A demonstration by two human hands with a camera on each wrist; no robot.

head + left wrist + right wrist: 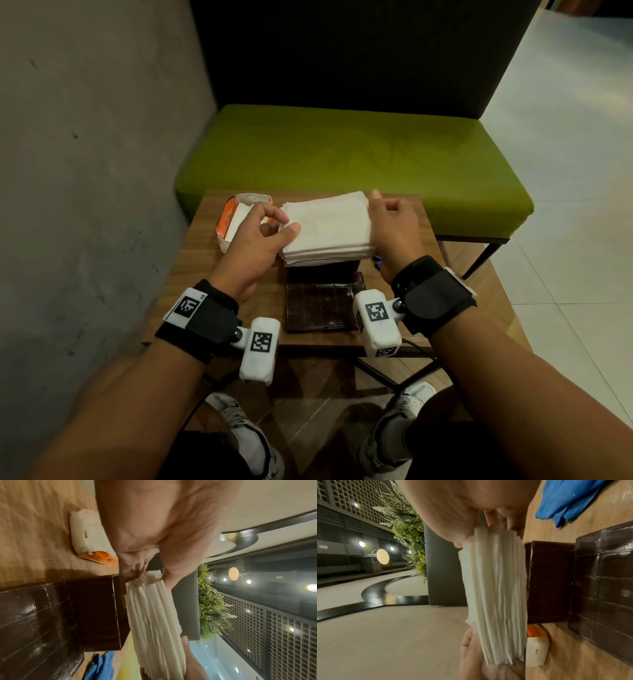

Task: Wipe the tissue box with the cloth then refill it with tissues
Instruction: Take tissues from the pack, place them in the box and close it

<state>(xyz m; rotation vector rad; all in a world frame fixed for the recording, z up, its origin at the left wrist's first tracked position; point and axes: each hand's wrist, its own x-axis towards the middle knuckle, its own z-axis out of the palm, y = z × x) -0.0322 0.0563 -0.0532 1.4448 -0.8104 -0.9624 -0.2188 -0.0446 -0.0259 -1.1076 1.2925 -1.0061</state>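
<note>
A thick stack of white tissues (329, 222) (154, 615) (494, 588) hangs level just above the open dark brown tissue box (322, 270) (96, 608) (547, 581). My left hand (284, 224) (152, 574) pinches the stack's left edge, thumb on top. My right hand (373, 219) (488, 534) grips its right edge. The box's glossy brown lid (322, 305) (34, 622) (604, 581) lies flat on the table in front of the box. The blue cloth (377, 262) (101, 666) (570, 497) lies right of the box, mostly hidden behind my right wrist in the head view.
A torn orange and white tissue pack (233, 219) (87, 534) (536, 650) lies at the back left of the small wooden table (205, 274). A green bench (342, 154) stands right behind the table. A grey wall (85, 171) runs along the left.
</note>
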